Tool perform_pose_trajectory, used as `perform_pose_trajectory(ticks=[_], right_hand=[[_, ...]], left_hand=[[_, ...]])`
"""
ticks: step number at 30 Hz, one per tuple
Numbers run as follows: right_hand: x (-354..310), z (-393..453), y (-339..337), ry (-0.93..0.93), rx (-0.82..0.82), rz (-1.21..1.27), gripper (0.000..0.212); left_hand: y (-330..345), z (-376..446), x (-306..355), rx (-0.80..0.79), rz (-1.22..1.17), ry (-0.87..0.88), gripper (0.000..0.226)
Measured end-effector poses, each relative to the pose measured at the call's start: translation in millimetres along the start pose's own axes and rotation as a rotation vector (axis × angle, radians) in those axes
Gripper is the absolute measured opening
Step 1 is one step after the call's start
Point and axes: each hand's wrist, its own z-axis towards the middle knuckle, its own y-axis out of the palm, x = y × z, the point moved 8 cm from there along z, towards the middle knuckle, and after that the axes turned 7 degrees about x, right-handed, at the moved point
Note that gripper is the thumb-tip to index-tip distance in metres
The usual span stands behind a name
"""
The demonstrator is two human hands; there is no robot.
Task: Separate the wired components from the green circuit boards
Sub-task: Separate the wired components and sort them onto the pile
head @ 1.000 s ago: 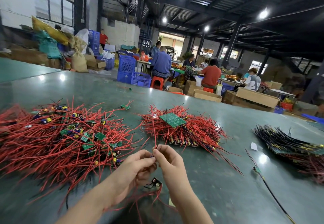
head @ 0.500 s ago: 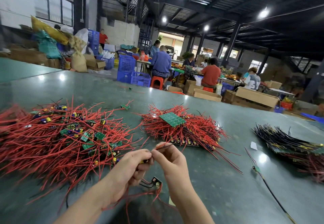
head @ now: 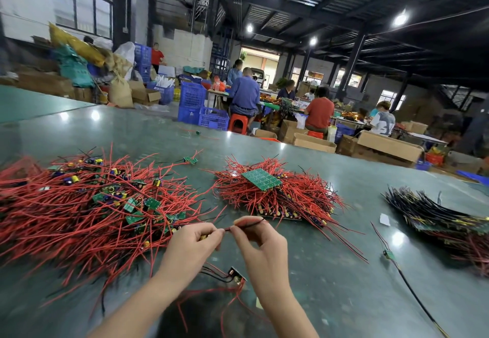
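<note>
On the far left, a big tangle (head: 87, 205) of red wires is spread over the table (head: 330, 284), with small green boards (head: 152, 203) and capacitors still mixed through it; this is judged to be the unsorted stock, and plenty of it is left. Further along, at the middle of the table, a tidier heap (head: 277, 200) of red wires is seen, with a larger green panel (head: 262, 179) laid flat on top of it. Whether that heap is finished work cannot be told. On the far right a dark bundle (head: 436, 216) of black wires is stacked, which looks sorted. The job is therefore judged partly done, with much to go.

Now to the hands, held above the near edge. The left hand (head: 190, 247) is curled, and a small yellow-tipped piece (head: 203, 237) is pinched between its thumb and forefinger. Just beside it, the right hand (head: 260, 245) is seen with thumb and forefinger pressed together on a thin wire (head: 248, 224), whose red-and-black length runs up and rightward past the knuckle; the remaining fingers are loosely curled. The two pinches are nearly touching, and a pull-apart is judged to be under way, though a break cannot be made out.

Below the hands, a small dark board (head: 235, 275) with black and red leads is lying on the table, untouched. Off to the right, a lone wired part (head: 388, 254) is left lying by itself.
</note>
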Motion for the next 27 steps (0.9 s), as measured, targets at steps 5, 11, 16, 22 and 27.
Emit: perform_pose_trajectory(ticks=[5, 11, 16, 22, 27], right_hand=[[0, -1, 3, 0.066, -0.052, 0.094, 0.022], [2, 6, 0, 0.168, -0.108, 0.233, 0.021], [-6, -2, 0, -0.062, -0.036, -0.007, 0.017], [23, -4, 3, 0.418, 0.027, 0.385, 0.008], [34, -7, 5, 0.648, 0.016, 0.564, 0.01]], left_hand=[[-1, 1, 3, 0.004, -0.032, 0.033, 0.025], [6, 0, 7, -0.095, -0.115, 0.023, 0.022], [0, 4, -2, -0.009, 0.059, 0.007, 0.025], [-5, 4, -3, 0.009, 0.17, 0.014, 0.021], [-6, 2, 0, 0.043, 0.25, 0.034, 0.026]])
